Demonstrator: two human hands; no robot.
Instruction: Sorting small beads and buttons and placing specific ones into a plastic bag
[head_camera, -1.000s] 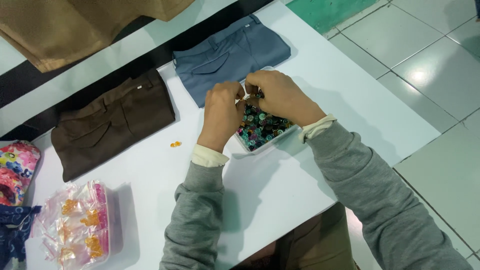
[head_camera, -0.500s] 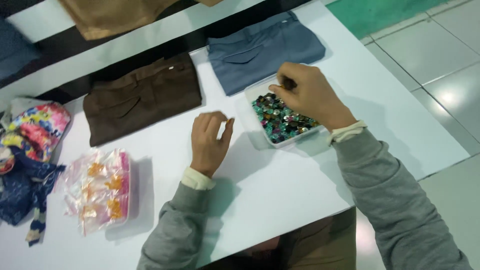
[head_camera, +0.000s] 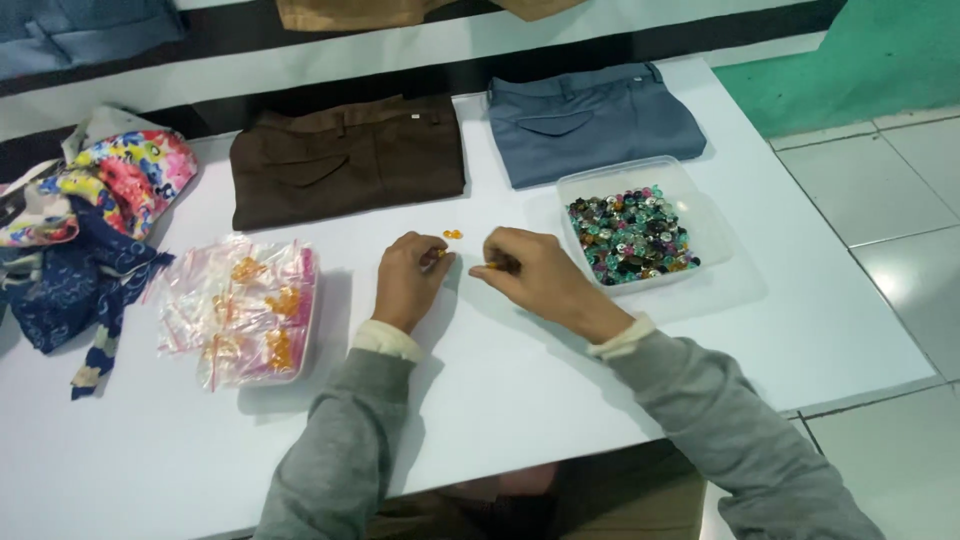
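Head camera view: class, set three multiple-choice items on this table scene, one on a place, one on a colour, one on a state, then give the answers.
1. Where does the clear tray of buttons stand?
A. In front of the grey trousers
B. On the brown trousers
C. On the floor

2. What colour are the small pieces by the hands?
A. Orange
B. White
C. Black

3. How are the trousers?
A. Folded flat
B. Hanging
C. Crumpled

Answers: A, tray sits below the grey pair; A, orange beads lie near the left hand and right hand; A, both lie folded on the white table.

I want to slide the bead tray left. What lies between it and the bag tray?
In the head view, both hands, left and right, and small orange beads lie between the bead tray and bag tray.
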